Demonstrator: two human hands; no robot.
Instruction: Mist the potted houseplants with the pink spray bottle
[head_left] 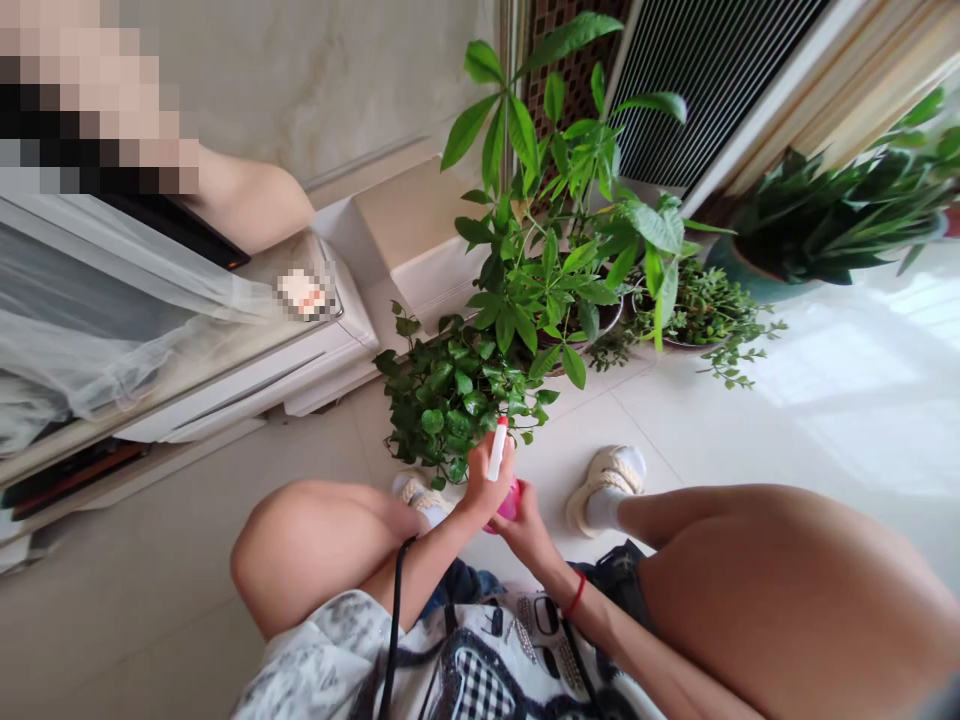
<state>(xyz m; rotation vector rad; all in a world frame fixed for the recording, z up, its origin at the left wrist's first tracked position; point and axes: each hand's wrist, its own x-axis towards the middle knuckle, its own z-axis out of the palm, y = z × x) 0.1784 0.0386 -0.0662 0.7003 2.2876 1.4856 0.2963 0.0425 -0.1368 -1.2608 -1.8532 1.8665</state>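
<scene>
No writing can be read on the spray bottle (501, 478); its white nozzle points up and its pink body sits low between the knees, above the pale tiled floor (675, 420). The left hand (486, 478) is wrapped around the nozzle head, the right hand (527, 528) cups the pink body from below. A leafy pot plant (450, 395) stands just beyond the nozzle, taller plants (559, 230) behind it by the wall. Open floor lies to the right; a white cabinet (300, 370) closes the left
</scene>
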